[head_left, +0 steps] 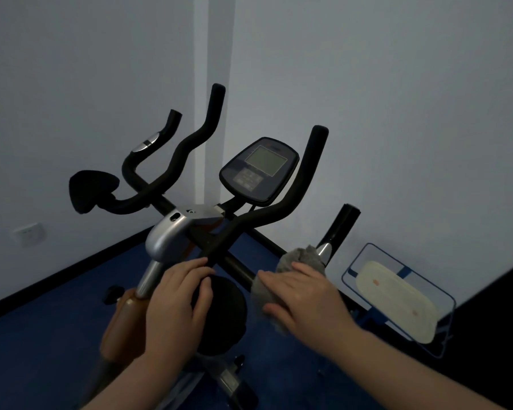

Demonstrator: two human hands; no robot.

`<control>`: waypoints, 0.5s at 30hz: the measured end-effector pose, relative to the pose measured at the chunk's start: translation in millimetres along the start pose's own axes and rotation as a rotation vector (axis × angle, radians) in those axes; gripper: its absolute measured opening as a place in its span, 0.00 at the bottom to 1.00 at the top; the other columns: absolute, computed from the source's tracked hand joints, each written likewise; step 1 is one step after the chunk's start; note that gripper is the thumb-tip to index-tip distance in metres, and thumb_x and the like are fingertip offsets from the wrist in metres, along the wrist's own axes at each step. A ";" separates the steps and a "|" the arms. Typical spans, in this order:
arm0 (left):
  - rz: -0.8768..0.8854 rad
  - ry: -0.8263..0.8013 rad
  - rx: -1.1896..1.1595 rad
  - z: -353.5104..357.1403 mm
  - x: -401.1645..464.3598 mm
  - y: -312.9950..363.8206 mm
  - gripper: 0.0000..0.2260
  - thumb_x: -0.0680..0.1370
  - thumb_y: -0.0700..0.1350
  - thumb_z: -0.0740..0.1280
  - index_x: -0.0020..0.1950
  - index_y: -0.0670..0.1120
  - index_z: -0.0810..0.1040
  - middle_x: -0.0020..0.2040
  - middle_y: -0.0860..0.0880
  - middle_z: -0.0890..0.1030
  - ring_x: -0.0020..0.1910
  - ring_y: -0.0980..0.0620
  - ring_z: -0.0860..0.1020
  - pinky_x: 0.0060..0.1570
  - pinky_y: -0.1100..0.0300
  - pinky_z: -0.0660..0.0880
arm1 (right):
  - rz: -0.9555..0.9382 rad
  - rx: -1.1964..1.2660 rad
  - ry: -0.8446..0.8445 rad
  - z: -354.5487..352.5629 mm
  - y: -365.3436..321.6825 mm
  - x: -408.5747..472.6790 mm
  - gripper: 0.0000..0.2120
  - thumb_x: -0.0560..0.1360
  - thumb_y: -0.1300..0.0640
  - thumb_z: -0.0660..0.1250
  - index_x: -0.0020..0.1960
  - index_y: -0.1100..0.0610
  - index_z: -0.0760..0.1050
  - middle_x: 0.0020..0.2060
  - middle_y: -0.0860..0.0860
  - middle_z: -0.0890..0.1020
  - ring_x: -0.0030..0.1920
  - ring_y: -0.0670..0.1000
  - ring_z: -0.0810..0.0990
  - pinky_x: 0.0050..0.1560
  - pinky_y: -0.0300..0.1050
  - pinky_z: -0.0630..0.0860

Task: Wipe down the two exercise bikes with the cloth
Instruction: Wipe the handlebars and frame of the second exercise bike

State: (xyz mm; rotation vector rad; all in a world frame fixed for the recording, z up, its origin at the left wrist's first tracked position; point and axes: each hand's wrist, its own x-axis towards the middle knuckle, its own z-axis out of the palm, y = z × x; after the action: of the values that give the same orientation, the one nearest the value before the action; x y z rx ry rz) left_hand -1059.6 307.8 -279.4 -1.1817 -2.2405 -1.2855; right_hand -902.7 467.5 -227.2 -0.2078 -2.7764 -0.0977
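Grey cloth (290,270) lies draped over the right branch of the bike's black handlebar (282,214), low on the bar, just right of the silver stem clamp (172,232). Right hand (305,294) rests flat on the cloth, fingers extended and spread, pressing it to the bar; not curled round it.

Left hand (175,303) sits left of the cloth, just below the stem clamp, fingers loosely bent over a round black knob-like part (225,309). Whether it grips or only rests there: cannot tell.

Key relation: the bar's long axis runs from under the right hand up and away, right of the console (259,173), to the grip tip. Unwiped length appears to lie ahead of the right hand, which is the nearer hand and already carries the cloth. Judged next stroke: slide along that axis.

Second set of handlebars (190,143) and a black saddle (91,189) stand left of the console, against the wall. A blue-framed object (397,297) lies right of the cloth, on the blue floor (42,350).
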 end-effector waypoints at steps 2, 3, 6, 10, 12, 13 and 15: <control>-0.011 0.011 -0.034 -0.8 0.1 0.6 0.13 0.79 0.49 0.58 0.50 0.46 0.81 0.55 0.52 0.80 0.55 0.54 0.76 0.58 0.66 0.67 | -0.020 0.032 -0.043 -9.5 11.7 -3.0 0.19 0.74 0.44 0.67 0.61 0.50 0.79 0.53 0.43 0.84 0.53 0.42 0.81 0.67 0.45 0.71; -0.017 0.015 -0.050 -0.3 0.6 2.0 0.13 0.79 0.48 0.58 0.49 0.46 0.81 0.55 0.53 0.80 0.55 0.55 0.76 0.59 0.69 0.65 | 0.006 0.015 -0.039 -11.2 13.8 -3.7 0.18 0.76 0.42 0.62 0.59 0.50 0.79 0.53 0.43 0.83 0.55 0.43 0.80 0.68 0.46 0.68; -0.026 0.010 -0.095 0.1 0.9 1.0 0.12 0.79 0.48 0.59 0.49 0.47 0.81 0.54 0.54 0.79 0.56 0.58 0.74 0.61 0.74 0.62 | 0.205 -0.212 -0.086 2.6 -1.2 4.3 0.24 0.76 0.39 0.54 0.52 0.54 0.83 0.55 0.51 0.83 0.62 0.52 0.78 0.71 0.53 0.64; -0.020 0.011 -0.126 1.2 1.2 -1.4 0.12 0.78 0.48 0.59 0.50 0.47 0.81 0.54 0.55 0.79 0.57 0.58 0.73 0.61 0.73 0.61 | 0.281 -0.262 -0.138 16.4 -27.8 29.7 0.19 0.76 0.41 0.64 0.38 0.55 0.79 0.31 0.51 0.81 0.38 0.52 0.81 0.61 0.51 0.75; -0.008 0.012 -0.135 1.8 0.4 -2.4 0.12 0.79 0.48 0.59 0.50 0.48 0.81 0.54 0.55 0.78 0.57 0.58 0.73 0.61 0.73 0.62 | 0.211 -0.263 -0.209 13.3 -18.8 31.7 0.21 0.79 0.39 0.56 0.43 0.54 0.77 0.34 0.49 0.81 0.40 0.51 0.80 0.63 0.47 0.72; 0.000 0.014 -0.140 2.5 0.3 -2.4 0.12 0.79 0.48 0.59 0.50 0.47 0.81 0.54 0.55 0.78 0.57 0.59 0.73 0.61 0.72 0.62 | 0.173 -0.266 -0.270 10.7 -9.9 27.5 0.24 0.80 0.38 0.49 0.48 0.53 0.76 0.39 0.49 0.81 0.45 0.51 0.79 0.68 0.47 0.65; 0.005 0.024 -0.156 3.9 0.1 -3.0 0.12 0.79 0.48 0.59 0.50 0.48 0.82 0.53 0.55 0.79 0.57 0.60 0.73 0.61 0.72 0.63 | 0.106 -0.265 -0.307 7.5 1.2 18.4 0.27 0.79 0.37 0.41 0.54 0.51 0.75 0.45 0.46 0.80 0.50 0.49 0.76 0.73 0.48 0.56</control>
State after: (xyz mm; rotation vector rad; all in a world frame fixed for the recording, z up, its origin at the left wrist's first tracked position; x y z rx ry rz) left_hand -1061.5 310.2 -283.2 -1.2164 -2.1524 -1.4872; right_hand -922.1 471.7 -227.7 -0.4729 -3.0417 -0.4426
